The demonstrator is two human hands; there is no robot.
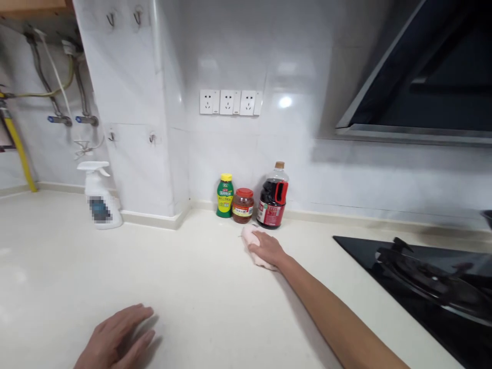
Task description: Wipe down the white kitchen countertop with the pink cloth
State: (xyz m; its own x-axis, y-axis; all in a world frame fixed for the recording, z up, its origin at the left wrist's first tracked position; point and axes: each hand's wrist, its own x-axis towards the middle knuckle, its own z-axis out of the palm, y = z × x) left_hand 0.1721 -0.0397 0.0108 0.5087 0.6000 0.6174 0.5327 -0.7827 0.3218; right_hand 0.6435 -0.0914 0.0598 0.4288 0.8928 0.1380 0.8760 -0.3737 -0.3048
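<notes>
My right hand (268, 248) presses a pale pink cloth (249, 237) against the white countertop (200, 287), its fingers laid over the cloth. Just beyond the cloth stand a large soy sauce bottle (273, 200) with a red handle, a red-lidded jar (242, 206) of reddish-brown contents and a green squeeze bottle (225, 197) with a yellow cap. Low on the left, my left hand (119, 335) hovers at or rests on the counter, thumb apart from the fingers, holding nothing.
A white spray bottle (100, 197) stands at the left by the wall pillar. On the right lies a black gas hob (423, 282), under a dark range hood (426, 77). Wall sockets (230, 102) sit above the bottles. Pipes and a yellow hose (19, 148) run at far left.
</notes>
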